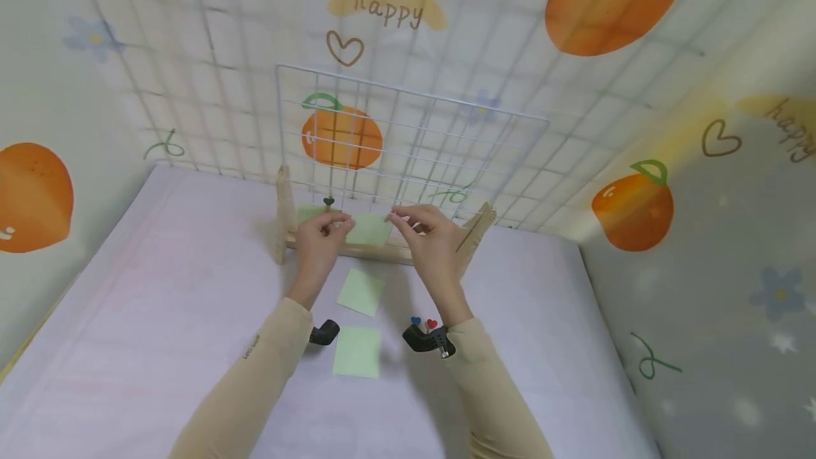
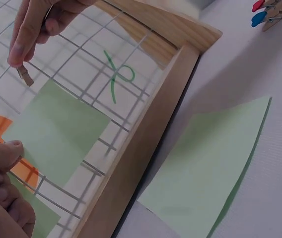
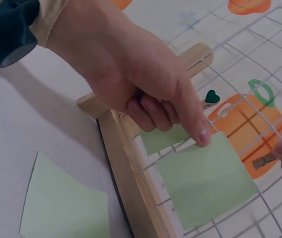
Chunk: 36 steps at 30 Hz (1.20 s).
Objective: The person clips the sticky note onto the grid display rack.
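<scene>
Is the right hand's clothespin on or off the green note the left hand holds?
Off. The left wrist view shows a gap between the clothespin and the green note.

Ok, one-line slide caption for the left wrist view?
Left hand holds a green note at the wire grid; right hand pinches a small wooden clothespin.
</scene>
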Each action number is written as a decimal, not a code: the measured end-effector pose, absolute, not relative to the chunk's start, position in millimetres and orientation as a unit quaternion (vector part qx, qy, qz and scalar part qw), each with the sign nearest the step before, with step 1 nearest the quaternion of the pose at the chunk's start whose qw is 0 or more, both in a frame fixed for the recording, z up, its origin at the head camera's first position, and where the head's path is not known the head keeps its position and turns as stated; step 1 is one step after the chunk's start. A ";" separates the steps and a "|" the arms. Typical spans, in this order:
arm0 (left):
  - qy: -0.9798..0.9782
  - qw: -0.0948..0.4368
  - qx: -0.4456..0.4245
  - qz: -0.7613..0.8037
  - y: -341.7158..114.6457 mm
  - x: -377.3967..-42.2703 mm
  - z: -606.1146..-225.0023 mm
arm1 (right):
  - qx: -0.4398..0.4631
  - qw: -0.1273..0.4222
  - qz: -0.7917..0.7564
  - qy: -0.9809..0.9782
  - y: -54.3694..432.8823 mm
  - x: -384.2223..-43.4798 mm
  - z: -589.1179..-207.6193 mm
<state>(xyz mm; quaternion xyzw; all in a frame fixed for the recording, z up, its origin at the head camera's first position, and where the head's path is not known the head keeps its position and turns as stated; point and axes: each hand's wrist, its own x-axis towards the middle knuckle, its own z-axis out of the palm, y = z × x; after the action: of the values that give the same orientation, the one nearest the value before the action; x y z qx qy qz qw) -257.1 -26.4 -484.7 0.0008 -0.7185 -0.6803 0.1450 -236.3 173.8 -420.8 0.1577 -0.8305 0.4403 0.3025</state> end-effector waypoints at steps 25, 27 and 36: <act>-0.717 0.154 -0.010 -0.679 -25.3 -257.9 -485.8 | 0.182 0.391 0.309 -0.848 150.5 -256.1 -439.7; -0.717 0.153 -0.010 -0.680 -25.2 -258.2 -485.4 | 0.182 0.391 0.304 -0.850 150.6 -256.7 -440.5; -0.712 0.157 -0.015 -0.684 -25.0 -260.1 -487.0 | 0.169 0.393 0.297 -0.854 148.2 -257.3 -440.2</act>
<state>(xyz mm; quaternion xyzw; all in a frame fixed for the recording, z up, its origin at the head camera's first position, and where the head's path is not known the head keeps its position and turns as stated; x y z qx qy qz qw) -260.1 -25.0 -487.0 -0.0153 -0.7118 -0.6845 0.1568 -257.3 148.2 -440.2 0.1688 -0.8539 0.2970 0.3926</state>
